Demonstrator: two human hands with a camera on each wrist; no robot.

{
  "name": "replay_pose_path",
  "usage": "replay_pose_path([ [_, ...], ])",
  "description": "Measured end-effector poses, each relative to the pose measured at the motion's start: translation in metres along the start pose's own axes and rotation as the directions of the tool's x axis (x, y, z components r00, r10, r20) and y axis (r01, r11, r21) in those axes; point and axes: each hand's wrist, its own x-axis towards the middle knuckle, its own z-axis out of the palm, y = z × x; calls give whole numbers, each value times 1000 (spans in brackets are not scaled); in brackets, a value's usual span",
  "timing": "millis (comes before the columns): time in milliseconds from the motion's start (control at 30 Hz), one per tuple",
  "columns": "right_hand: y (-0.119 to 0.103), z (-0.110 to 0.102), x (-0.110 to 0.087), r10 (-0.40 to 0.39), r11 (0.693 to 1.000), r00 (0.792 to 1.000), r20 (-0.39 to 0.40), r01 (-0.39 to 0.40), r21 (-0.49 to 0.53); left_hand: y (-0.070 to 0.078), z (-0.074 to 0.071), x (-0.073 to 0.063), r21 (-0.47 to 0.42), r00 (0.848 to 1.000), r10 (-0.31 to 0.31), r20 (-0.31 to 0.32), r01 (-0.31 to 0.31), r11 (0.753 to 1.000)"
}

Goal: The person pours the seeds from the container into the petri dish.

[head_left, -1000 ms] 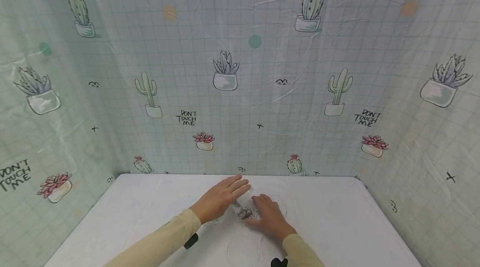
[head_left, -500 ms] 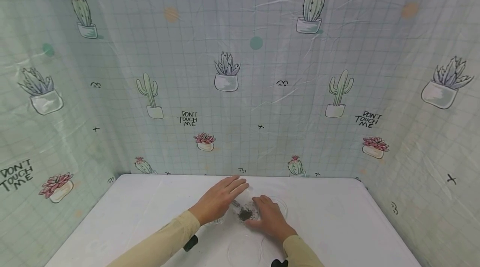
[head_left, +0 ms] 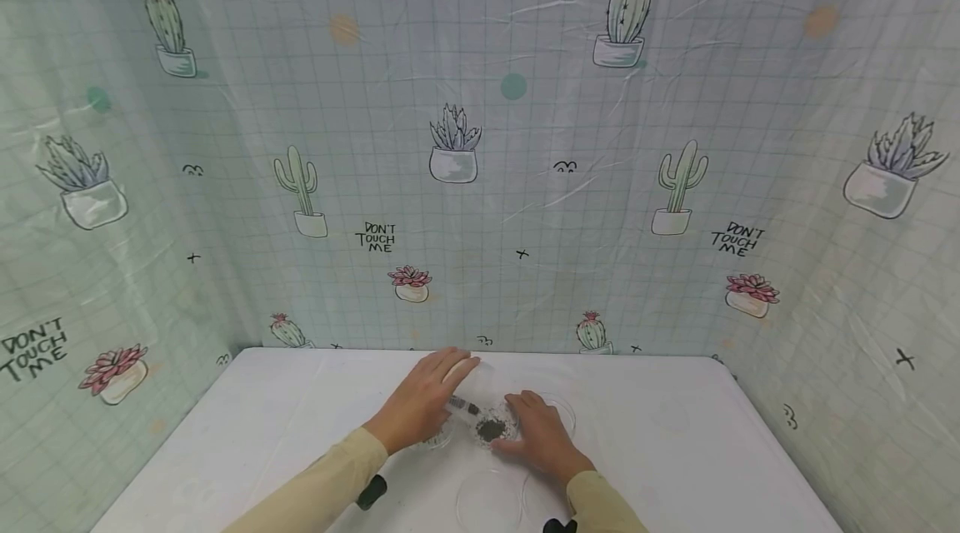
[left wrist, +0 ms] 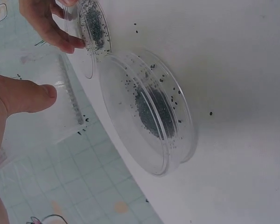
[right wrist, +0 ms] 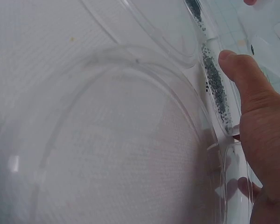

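My left hand [head_left: 420, 400] holds a clear plastic bag [left wrist: 39, 112], its thumb lying along it. In the head view the bag's end, with dark markings, points toward a clear petri dish. That petri dish [left wrist: 102, 28] has a heap of small dark granules [head_left: 492, 430] in it. My right hand [head_left: 543, 437] grips this dish at its side, thumb on the near edge and fingers on the far edge. Below my left hand stands another petri dish [left wrist: 177, 154], also with dark granules [left wrist: 154, 112].
Further clear round dishes or lids lie on the white table [head_left: 660, 450]: one transparent dish [head_left: 489, 501] near the front, another clear rim [head_left: 567, 414] behind my right hand. Several loose granules are scattered on the table. A cactus-print sheet [head_left: 510, 200] hangs behind.
My left hand has drawn back slightly to the left with the bag, showing more of it. The granule heap in the dish looks darker and fuller. My right hand stays put.
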Motion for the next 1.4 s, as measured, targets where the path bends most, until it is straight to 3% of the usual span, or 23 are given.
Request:
replay_pose_path([
  [333, -3, -3, -2, 4, 1000, 1000, 8, -5, 13, -5, 1, -8, -42, 997, -59, -54, 56, 998],
  [533, -4, -4, -1, 13, 1000, 1000, 12, -13, 12, -7, 2, -14, -59, 993, -115, -41, 112, 992],
  [933, -3, -4, -2, -22, 999, 999, -23, 21, -30, -10, 0, -28, -103, 967, -253, -20, 249, 963],
  [1400, -2, -2, -3, -23, 1000, 999, -30, 23, -2, -14, -2, -39, -110, 946, -315, -78, 306, 946],
])
